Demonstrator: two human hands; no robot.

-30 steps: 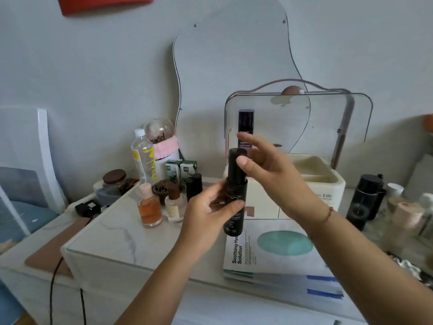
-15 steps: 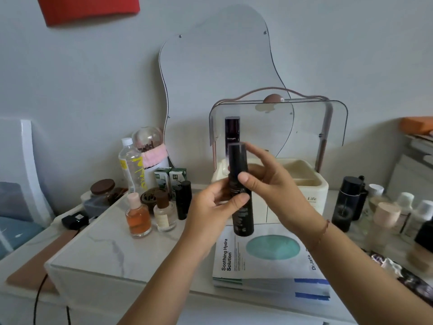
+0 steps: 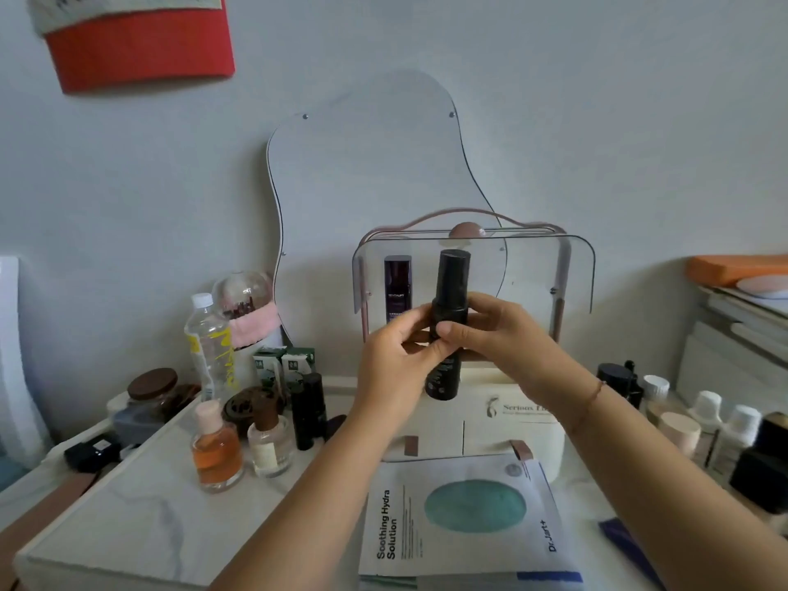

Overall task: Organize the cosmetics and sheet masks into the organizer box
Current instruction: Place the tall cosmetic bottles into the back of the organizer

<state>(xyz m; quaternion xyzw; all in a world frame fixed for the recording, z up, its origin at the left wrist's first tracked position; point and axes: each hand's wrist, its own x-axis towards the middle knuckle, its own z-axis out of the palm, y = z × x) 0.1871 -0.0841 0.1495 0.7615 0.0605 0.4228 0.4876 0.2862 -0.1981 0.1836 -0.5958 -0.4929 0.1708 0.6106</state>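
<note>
Upright black bottle (image 3: 447, 317) above organizer box (image 3: 503, 424)

A wavy-edged mirror (image 3: 366, 177) leans on the grey wall (image 3: 597, 100). A red hanging (image 3: 140, 49) is upper left. A clear water bottle (image 3: 209, 343) and what may be a snow globe (image 3: 243, 294) stand behind the worktop (image 3: 140, 518).

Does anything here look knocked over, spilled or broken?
Nothing stands out. The bottles on the table stand upright, the sheet mask lies flat, and both hands hold the black bottle upright before the organizer box.
</note>
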